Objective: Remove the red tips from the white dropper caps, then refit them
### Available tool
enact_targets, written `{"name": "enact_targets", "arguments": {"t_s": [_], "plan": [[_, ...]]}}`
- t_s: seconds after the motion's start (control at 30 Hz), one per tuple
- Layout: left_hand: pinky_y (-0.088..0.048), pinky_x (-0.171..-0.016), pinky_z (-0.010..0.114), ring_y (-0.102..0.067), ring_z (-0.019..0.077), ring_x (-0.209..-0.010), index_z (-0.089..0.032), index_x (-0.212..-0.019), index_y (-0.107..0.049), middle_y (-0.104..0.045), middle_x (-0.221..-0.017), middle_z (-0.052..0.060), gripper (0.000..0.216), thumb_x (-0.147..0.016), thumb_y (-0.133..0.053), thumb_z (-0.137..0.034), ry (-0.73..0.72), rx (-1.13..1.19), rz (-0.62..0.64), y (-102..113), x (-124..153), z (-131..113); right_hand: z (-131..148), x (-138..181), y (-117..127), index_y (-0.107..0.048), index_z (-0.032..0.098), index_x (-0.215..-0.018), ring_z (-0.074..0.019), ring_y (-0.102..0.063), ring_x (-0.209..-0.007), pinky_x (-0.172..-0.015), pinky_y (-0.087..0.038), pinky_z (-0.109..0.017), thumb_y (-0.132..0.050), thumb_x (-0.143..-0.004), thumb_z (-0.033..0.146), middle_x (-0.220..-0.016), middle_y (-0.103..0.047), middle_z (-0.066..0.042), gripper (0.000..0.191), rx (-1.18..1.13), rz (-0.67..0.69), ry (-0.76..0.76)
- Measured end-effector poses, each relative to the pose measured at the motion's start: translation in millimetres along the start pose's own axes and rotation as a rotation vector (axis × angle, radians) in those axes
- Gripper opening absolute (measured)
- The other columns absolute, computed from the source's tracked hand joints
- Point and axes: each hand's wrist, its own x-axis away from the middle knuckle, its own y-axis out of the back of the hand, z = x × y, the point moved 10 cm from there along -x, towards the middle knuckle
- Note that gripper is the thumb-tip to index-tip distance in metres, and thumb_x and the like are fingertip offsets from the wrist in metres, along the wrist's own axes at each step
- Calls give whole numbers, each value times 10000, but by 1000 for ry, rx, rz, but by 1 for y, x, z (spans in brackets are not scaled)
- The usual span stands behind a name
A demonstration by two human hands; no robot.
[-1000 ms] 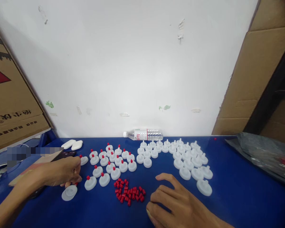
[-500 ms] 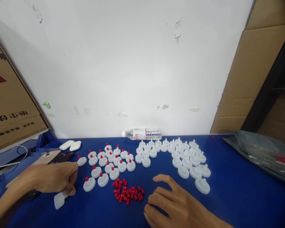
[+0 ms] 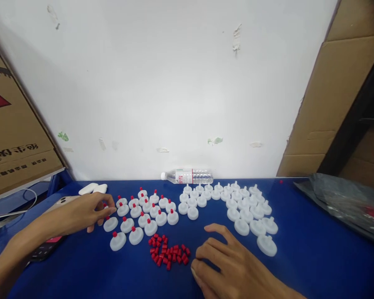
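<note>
My left hand [image 3: 92, 214] pinches the top of a white nozzle cap [image 3: 111, 224], which sits upright on the blue table; its tip is hidden by my fingers. Beside it stand several more white nozzle caps [image 3: 136, 236] with red tips on their spouts. A loose pile of small red tip caps [image 3: 168, 251] lies in front of the middle. My right hand [image 3: 233, 263] rests on the table just right of that pile, fingers bent and apart, holding nothing. Further right is a group of white nozzle caps [image 3: 246, 214] without red tips.
A clear plastic bottle [image 3: 187, 176] lies against the white wall. Phones [image 3: 46, 248] and a white case [image 3: 93, 188] are by my left arm. Cardboard stands at both sides, and a grey plastic bag [image 3: 339, 203] lies at the right.
My left hand has moved up and right, bringing the white nozzle cap from a tilted position near the phones to upright beside the red-tipped group. My right hand has barely moved.
</note>
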Motion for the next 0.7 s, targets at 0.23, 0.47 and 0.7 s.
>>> {"name": "enact_targets", "arguments": {"t_s": [0.23,0.47,0.7], "plan": [[-481,-899,362,-619,259,-1006,-196,-1020,-691,-718,-1012,68,312,-1017,-481,-426,-491,-35,-643,27,29,-88,-1,1,-2,-641,171,-799,-104,-601,-662,-1058,-449,-357,-553,-935,70,-747,-648,21,191,9,19,-23],[-431,-1140,532,-401,304,-1439,-372,-1427,-568,-481,-1561,45,542,-1020,-395,-59,-859,-225,-528,-46,39,-137,-7,2,-7,-626,182,-819,-111,-626,-701,-1083,-437,-372,-537,-931,64,-810,-668,8,185,4,68,-55],[-454,-1133,580,-387,332,-1473,-362,-1471,-523,-427,-1610,59,490,-1036,-491,-140,-869,-272,-450,-62,29,-143,-10,6,-10,-659,197,-1100,-172,-679,-898,-1091,-431,-424,-551,-903,80,-985,-692,-51,254,94,130,-61]]}}
